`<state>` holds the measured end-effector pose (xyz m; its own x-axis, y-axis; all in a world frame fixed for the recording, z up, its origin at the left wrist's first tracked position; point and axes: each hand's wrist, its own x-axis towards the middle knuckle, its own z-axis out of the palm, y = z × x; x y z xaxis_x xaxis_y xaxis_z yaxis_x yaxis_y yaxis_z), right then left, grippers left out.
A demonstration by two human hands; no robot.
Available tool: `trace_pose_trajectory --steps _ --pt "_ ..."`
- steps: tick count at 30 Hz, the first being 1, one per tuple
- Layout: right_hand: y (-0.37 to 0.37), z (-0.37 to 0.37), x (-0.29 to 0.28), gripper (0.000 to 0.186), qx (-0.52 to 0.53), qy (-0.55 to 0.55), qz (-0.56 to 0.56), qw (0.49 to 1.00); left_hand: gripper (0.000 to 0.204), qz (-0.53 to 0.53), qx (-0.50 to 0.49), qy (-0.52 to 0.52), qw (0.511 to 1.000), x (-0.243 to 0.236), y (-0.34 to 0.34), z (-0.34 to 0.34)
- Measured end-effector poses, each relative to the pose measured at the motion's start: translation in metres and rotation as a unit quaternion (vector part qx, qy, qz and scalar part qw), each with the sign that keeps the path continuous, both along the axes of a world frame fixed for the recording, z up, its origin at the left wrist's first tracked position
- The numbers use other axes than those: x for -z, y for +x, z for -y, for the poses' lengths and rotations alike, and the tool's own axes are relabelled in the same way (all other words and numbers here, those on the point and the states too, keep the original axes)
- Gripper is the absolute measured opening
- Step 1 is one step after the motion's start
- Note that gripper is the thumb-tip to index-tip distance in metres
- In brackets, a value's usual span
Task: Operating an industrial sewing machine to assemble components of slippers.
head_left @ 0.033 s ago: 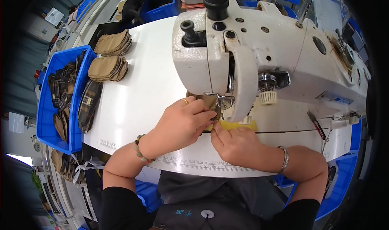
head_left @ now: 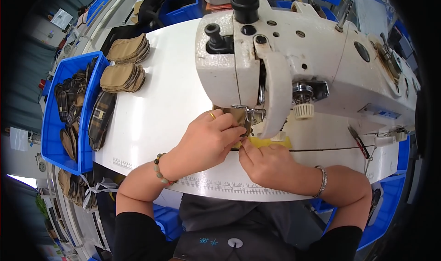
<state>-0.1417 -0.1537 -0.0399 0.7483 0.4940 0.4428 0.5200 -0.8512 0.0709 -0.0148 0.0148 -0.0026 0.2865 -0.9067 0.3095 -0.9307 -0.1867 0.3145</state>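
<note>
Under the head of a white sewing machine lies a piece of brown fabric, largely covered by my fingers. My left hand, a ring on one finger, is closed with its fingertips pinching the fabric's near edge beside the presser foot. My right hand is closed too, its thumb and forefinger meeting the left fingertips at the same edge. Between the hands and the machine bed a yellow strip shows. Exactly what sits between the fingertips is hidden.
Two stacks of tan fabric pieces lie at the far left of the white table. Beside them, a blue bin holds plaid pieces, and a plaid pouch leans outside it. Thread snips rest on the right.
My left hand has shifted very slightly to the right at the fabric edge. Everything else looks the same.
</note>
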Motion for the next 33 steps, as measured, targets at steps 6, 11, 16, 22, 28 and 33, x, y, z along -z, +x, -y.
trace_pose_trajectory --steps 6,11,16,22,28,33 --pt "0.001 0.0 0.001 0.022 -0.009 0.008 -0.008 1.0 0.024 -0.031 0.011 0.009 0.999 0.01 0.0 0.002" --pt "0.002 -0.001 0.001 0.021 -0.008 0.009 0.003 1.0 0.023 -0.049 0.008 0.017 0.999 0.012 0.0 0.004" --pt "0.001 0.0 0.001 0.021 -0.006 0.009 0.004 1.0 0.023 -0.067 0.003 0.004 0.998 0.015 0.002 0.006" --pt "0.008 0.003 0.001 0.025 0.025 -0.03 -0.014 0.999 0.022 -0.078 -0.011 -0.017 0.997 0.013 0.007 0.012" --pt "0.021 0.009 0.009 0.026 0.021 0.004 0.047 0.999 0.021 -0.05 -0.05 0.064 0.995 0.007 0.013 0.016" --pt "0.016 0.009 0.008 0.031 0.048 0.021 -0.037 0.998 0.022 -0.081 -0.032 0.005 0.996 0.003 0.026 0.009"
